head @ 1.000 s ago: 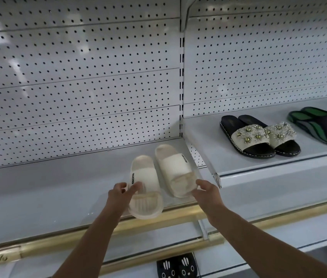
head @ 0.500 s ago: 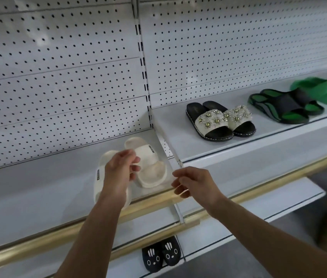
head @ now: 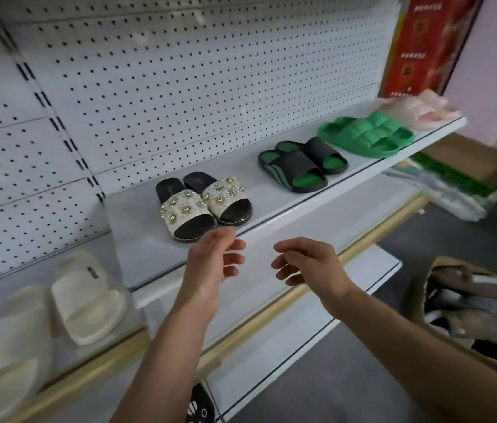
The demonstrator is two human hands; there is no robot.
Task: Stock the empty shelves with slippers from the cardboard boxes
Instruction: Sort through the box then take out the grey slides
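Note:
A pair of cream slippers (head: 85, 303) lies on the lower left shelf (head: 100, 248), with nothing touching it. My left hand (head: 213, 261) and my right hand (head: 308, 264) hang in the air in front of the right shelf (head: 271, 206), both empty with loosely curled fingers. That shelf holds a beaded black pair (head: 201, 206), a black and green pair (head: 299, 164), a puffy green pair (head: 366, 135) and a pale pink pair (head: 418, 109). A cardboard box (head: 424, 315) with more slippers stands on the floor at the lower right.
White pegboard (head: 180, 87) backs the shelves. A brass rail (head: 271, 312) runs along the front of the lower shelf. A black slipper with white marks (head: 200, 407) sits on the bottom shelf. Flattened cardboard and plastic bags (head: 461, 175) lie on the floor at the right. A red poster (head: 424, 44) hangs at the top right.
Both hands have let go of the cream slippers and drawn back to the right. The view has swung right, so the cardboard box and more of the right shelf show.

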